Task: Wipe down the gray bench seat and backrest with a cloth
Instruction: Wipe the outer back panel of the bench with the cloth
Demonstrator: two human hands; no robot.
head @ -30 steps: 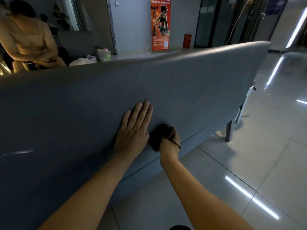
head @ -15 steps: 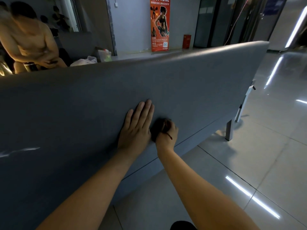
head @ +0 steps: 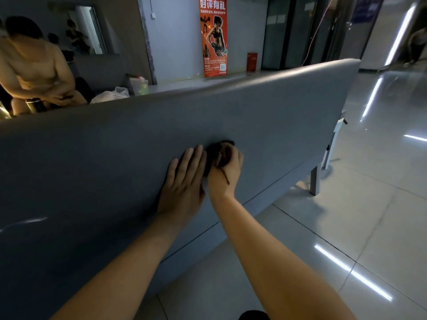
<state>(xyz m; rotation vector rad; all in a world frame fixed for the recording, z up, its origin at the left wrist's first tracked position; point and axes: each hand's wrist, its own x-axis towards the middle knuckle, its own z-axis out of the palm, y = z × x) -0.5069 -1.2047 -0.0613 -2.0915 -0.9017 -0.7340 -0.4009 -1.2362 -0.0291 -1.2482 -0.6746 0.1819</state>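
A dark crumpled cloth [head: 213, 150] sits pressed against the long gray padded bench backrest [head: 277, 116], clutched in the right hand [head: 227, 169]; just beside it the left hand [head: 183, 183] lies flat, fingers straight, on the same panel, glossy tiled floor [head: 346, 215] below

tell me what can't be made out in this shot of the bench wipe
Head view only:
- the bench seat: hidden behind the backrest.
- the cloth: mostly covered by the right hand; shape unclear.
- the backrest's left end: cut off by the frame edge.
- the orange poster small print: too small to read.
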